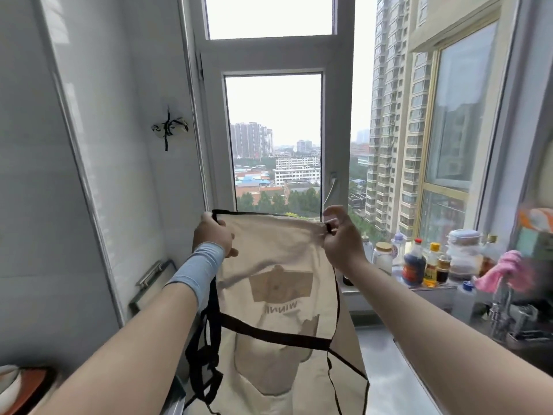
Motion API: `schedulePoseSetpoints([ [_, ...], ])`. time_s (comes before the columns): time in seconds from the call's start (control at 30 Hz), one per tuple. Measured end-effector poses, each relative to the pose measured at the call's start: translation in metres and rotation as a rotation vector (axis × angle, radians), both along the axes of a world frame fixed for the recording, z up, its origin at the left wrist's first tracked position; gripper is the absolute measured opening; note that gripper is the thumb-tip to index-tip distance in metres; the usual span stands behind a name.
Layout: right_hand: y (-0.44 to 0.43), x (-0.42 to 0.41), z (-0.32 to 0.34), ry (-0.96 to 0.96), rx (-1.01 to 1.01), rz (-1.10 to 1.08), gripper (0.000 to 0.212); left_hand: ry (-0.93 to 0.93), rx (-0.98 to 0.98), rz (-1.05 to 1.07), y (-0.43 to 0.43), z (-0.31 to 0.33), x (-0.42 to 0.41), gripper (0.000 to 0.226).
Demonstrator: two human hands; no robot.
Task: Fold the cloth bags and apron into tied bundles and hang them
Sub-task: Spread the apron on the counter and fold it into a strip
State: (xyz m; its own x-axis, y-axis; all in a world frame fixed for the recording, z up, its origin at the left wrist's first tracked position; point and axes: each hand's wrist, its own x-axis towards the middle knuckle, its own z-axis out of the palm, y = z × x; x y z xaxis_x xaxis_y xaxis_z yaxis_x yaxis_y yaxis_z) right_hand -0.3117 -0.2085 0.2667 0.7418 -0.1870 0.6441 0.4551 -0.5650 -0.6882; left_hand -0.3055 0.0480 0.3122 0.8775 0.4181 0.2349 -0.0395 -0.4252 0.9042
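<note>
Apron point(278, 295), cream with black trim, is being held up spread between two hands set well apart, its top corners being gripped by the left hand point(213, 235) and right hand point(341, 239). A tied bundle point(170, 128) is hanging on the wall above the left hand.

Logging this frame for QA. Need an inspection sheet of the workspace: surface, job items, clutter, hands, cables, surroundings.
Surface: steel counter at lower right, below the apron.
Job's things: cream apron with dark trim, held up spread by its top corners, straps dangling; tied bundle hangs on the tiled wall.
Clutter: bottles and jars on the sill; pink cloth over the tap.
Hands: left hand grips the left corner; right hand pinches the right corner.
Cables: nothing seen.
Surroundings: window ahead, tower blocks outside.
</note>
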Motion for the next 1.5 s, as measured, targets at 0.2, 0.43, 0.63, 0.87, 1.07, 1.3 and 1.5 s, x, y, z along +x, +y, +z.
schedulePoseSetpoints([
  [0.2, 0.0, -0.02, 0.017, 0.244, -0.387, -0.065, 0.034, 0.593, 0.537, -0.406, 0.016, 0.027, -0.013, 0.027],
  [0.43, 0.001, -0.048, 0.074, 0.78, -0.045, 0.273, 0.018, 0.905, 0.749, -0.64, 0.04, 0.077, -0.029, 0.006],
  [0.63, 0.001, -0.019, 0.072, 0.216, -0.005, -0.151, 0.034, 0.167, 0.89, -0.135, 0.03, 0.052, 0.013, 0.021],
  [0.87, -0.007, 0.04, 0.012, 0.299, -0.291, -0.299, 0.031, 0.331, 0.357, -0.191, 0.0, -0.021, 0.068, 0.014],
  [1.07, -0.024, 0.117, -0.061, 0.495, -0.2, -0.149, 0.036, 0.359, -0.073, -0.293, -0.025, -0.094, 0.145, 0.013],
  [1.3, -0.04, 0.215, -0.161, 0.781, -0.518, 0.065, 0.08, 0.478, 0.517, -0.444, -0.065, -0.191, 0.22, 0.078],
  [1.5, -0.031, 0.244, -0.273, 0.916, -0.706, 0.147, 0.074, 0.587, 0.62, -0.496, -0.091, -0.295, 0.229, 0.093],
])
